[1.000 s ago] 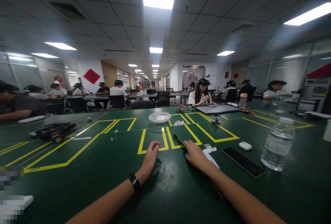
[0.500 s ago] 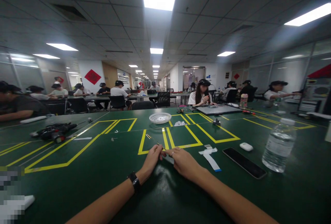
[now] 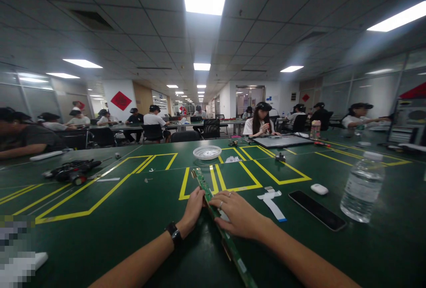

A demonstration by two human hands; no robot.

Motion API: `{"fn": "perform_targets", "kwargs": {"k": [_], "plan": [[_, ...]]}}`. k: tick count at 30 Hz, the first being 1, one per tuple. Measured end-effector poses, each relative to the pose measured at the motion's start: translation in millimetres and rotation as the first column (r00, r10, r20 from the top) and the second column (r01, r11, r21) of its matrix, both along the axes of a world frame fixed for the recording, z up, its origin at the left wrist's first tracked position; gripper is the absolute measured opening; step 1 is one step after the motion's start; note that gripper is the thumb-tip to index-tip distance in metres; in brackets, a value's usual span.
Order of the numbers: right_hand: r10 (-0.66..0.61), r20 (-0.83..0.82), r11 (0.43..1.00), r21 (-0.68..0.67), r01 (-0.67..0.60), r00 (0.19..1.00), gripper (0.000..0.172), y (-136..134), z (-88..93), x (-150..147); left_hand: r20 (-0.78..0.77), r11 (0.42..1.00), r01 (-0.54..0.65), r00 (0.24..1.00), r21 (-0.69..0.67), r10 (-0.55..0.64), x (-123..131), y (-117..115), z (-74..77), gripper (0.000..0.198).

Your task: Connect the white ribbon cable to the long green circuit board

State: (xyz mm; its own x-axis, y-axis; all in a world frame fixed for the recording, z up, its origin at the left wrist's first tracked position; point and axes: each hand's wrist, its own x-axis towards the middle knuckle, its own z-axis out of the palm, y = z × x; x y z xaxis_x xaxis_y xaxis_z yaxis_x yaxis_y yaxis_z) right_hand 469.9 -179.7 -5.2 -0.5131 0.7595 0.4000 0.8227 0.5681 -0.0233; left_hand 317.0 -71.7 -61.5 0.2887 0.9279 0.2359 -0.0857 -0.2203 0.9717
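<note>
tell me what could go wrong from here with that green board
The left hand and right hand hold the long green circuit board toward its far end, so its near part might swing or flex. The right forearm lies close to the white ribbon cable and could drag it. A wide sweep might topple the upright clear bottle onto the smartphone.

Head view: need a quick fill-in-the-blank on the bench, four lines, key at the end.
1. The left hand and right hand are both on a long circuit board coloured ____.
2. A black band is worn on the person's ____ wrist.
3. The phone lies flat, while the water bottle stands ____.
4. The white ribbon cable has a near end coloured ____.

Missing words: green; left; upright; blue.
</note>
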Motion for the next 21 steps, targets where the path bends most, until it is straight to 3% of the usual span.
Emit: {"fn": "perform_targets", "kwargs": {"k": [3,5,9,11,12,13,15,19,21], "plan": [[-0.212,-0.064,0.974,0.063,0.216,0.975,0.031,10.8,2.4,23.0,0.035,0.999,0.025,0.999,0.02,-0.026,-1.7,-1.1,-0.4,0.022],[-0.419,-0.078,0.902,0.076,0.424,0.905,0.03,21.3,0.7,48.2,0.052,0.999,0.052,0.997,0.012,-0.052,-2.4,0.7,-2.8,0.023],[-0.776,0.03,0.628,-0.044,0.777,0.63,0.042,34.2,-8.5,100.5,0.095,0.997,0.05,0.994,-0.052,-0.045,-2.9,7.6,-9.8,0.022],[-0.84,0.119,0.51,-0.154,0.846,0.529,0.049,34.9,-14.4,114.8,0.118,0.994,0.058,0.992,-0.095,-0.047,-3.0,9.1,-10.6,0.026],[-0.845,0.16,0.48,-0.196,0.855,0.511,0.05,34.6,-17.3,117.2,0.133,0.991,0.071,0.99,-0.115,-0.055,-3.1,8.9,-9.7,0.029],[-0.837,0.192,0.471,-0.222,0.854,0.512,0.05,34.1,-20.0,116.4,0.149,0.988,0.085,0.987,-0.131,-0.065,-3.2,8.0,-8.2,0.032],[-0.8,0.219,0.516,-0.224,0.827,0.559,0.047,33.2,-24.2,107.1,0.192,0.982,0.113,0.978,-0.151,-0.083,-3.2,5.0,-3.8,0.039],[-0.656,0.183,0.711,-0.175,0.681,0.732,0.038,31.5,-28.1,76.0,0.248,0.971,0.166,0.961,-0.171,-0.121,-2.3,-0.6,4.0,0.045],[-0.59,0.158,0.776,-0.159,0.61,0.792,0.034,30.7,-28.5,64.8,0.231,0.966,0.186,0.962,-0.178,-0.143,-1.8,-2.1,5.7,0.044]]}}
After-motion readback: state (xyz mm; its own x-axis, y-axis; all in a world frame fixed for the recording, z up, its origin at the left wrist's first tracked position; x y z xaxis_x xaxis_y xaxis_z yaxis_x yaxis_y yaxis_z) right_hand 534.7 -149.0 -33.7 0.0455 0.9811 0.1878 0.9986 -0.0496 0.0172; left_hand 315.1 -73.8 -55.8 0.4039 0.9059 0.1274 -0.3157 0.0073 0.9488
